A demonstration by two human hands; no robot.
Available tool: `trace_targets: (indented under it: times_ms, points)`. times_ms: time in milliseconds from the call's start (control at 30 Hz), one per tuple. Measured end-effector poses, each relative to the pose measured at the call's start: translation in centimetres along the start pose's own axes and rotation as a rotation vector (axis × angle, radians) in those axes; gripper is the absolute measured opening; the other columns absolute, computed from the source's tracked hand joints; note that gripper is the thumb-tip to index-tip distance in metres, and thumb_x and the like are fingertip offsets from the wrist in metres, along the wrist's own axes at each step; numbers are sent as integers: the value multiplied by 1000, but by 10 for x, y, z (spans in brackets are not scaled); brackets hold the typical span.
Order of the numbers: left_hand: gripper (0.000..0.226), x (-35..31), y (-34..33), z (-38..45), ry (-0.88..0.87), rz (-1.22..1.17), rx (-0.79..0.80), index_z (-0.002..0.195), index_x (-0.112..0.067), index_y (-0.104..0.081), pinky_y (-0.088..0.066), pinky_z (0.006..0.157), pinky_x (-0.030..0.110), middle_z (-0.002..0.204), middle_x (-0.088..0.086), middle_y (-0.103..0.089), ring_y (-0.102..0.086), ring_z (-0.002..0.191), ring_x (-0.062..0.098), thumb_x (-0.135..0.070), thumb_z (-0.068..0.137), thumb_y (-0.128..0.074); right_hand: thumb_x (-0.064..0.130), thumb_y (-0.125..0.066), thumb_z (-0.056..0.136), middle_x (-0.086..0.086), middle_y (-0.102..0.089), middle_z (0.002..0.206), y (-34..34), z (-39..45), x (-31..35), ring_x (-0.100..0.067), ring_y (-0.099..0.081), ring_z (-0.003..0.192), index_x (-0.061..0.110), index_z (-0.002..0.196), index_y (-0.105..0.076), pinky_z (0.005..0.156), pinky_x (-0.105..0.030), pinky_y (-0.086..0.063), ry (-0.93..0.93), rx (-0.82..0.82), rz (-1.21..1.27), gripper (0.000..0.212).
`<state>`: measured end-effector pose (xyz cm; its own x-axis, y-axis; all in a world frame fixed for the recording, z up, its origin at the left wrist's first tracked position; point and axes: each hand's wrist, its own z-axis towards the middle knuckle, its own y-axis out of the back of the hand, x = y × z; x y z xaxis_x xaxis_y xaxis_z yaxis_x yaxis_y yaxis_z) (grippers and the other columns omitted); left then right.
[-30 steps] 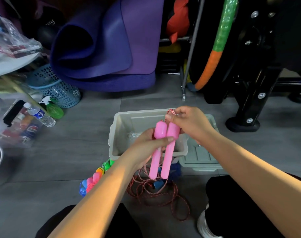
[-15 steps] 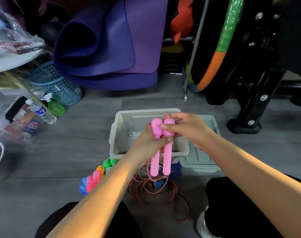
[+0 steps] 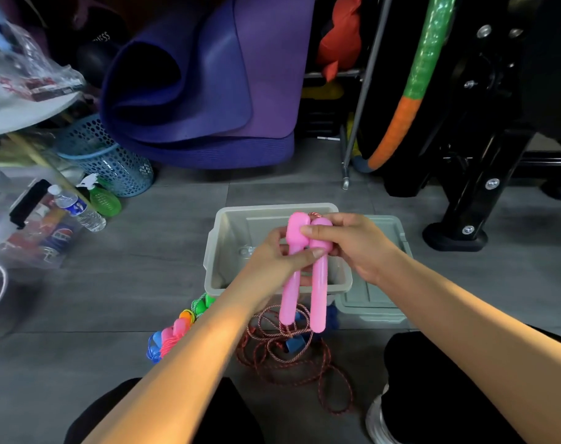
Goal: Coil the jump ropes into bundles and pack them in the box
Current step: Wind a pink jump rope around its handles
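Note:
Two pink jump-rope handles [image 3: 304,283] are held side by side, upright, over the front of the grey box [image 3: 221,238]. My left hand [image 3: 272,264] grips both handles from the left, thumb across them. My right hand [image 3: 352,245] pinches their rounded tops from the right. The red braided rope [image 3: 288,357] hangs from the handle tops and lies in loose loops on the floor below. A second rope with multicoloured beads [image 3: 173,334] lies left of the loops. A blue-handled item [image 3: 295,344] is partly hidden under the red rope.
The box's grey lid [image 3: 375,299] lies on the floor to its right. Rolled purple mats [image 3: 202,91] and a blue mesh basket [image 3: 112,161] stand behind, bottles [image 3: 80,209] at the left, a black machine foot [image 3: 458,235] at the right. My knees frame the floor in front.
Both hands lowered the pink handles slightly toward the box, and my right hand shifted from the rope ends down onto the handle tops.

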<state>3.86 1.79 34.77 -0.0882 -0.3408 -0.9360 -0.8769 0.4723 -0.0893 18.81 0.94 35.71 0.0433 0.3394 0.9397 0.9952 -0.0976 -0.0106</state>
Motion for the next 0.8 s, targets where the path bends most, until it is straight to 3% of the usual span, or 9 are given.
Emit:
trace_targets:
  times_ms: [167,333,433,500,567,600,700,800]
  points:
    - [21,-3,-3,-10,217,-78,257,105,-7,-61,-57,85,40,100,17,-72,-69,94,32,-23,93,-54,14,-72,71,-8,-62,77,4,2,6,-18,-53,71,9,83,-69,71,-28,-44,31,17,167,13]
    - [18,-1,0,-6,250,-191,215,102,-5,-64,-59,66,32,71,6,-70,-68,66,18,-17,93,-54,15,-71,79,-7,-61,74,6,3,6,-17,-51,69,10,87,-69,64,-26,-42,56,3,100,10]
    - [21,0,10,-3,251,-139,221,104,-6,-63,-55,64,28,67,1,-65,-62,64,14,-20,90,-57,34,-72,77,-8,-68,80,15,2,12,-18,-57,74,8,94,-68,67,-30,-46,77,-15,-184,31]
    - [26,-1,15,-3,263,-124,242,102,-6,-63,-54,60,27,68,1,-64,-61,62,14,-22,83,-61,49,-70,74,0,-69,84,21,0,15,-13,-62,76,13,92,-66,69,-27,-48,124,-131,-477,40]
    - [28,-5,20,-4,268,-127,291,100,-4,-61,-52,56,25,69,3,-62,-59,60,14,-22,79,-61,52,-69,73,6,-63,89,26,-1,17,-9,-59,82,17,96,-60,69,-23,-46,224,-245,-616,43]
    - [26,-6,22,-5,270,-128,322,99,-3,-61,-51,55,24,69,4,-60,-58,58,14,-21,80,-59,47,-69,76,8,-61,99,28,-1,18,-8,-58,92,21,103,-57,76,-23,-46,290,-204,-604,39]
    - [17,-8,26,-7,297,-109,433,96,-4,-59,-51,55,24,68,4,-58,-57,58,13,-19,88,-59,26,-57,91,15,-53,126,28,-1,18,2,-48,119,33,126,-46,98,-21,-40,383,145,-499,38]
    - [14,-9,28,-8,291,-100,494,95,-5,-58,-51,54,24,67,3,-57,-56,58,13,-17,90,-56,14,-47,96,12,-60,116,25,-4,20,10,-54,105,27,121,-53,88,-10,-42,298,307,-335,29]
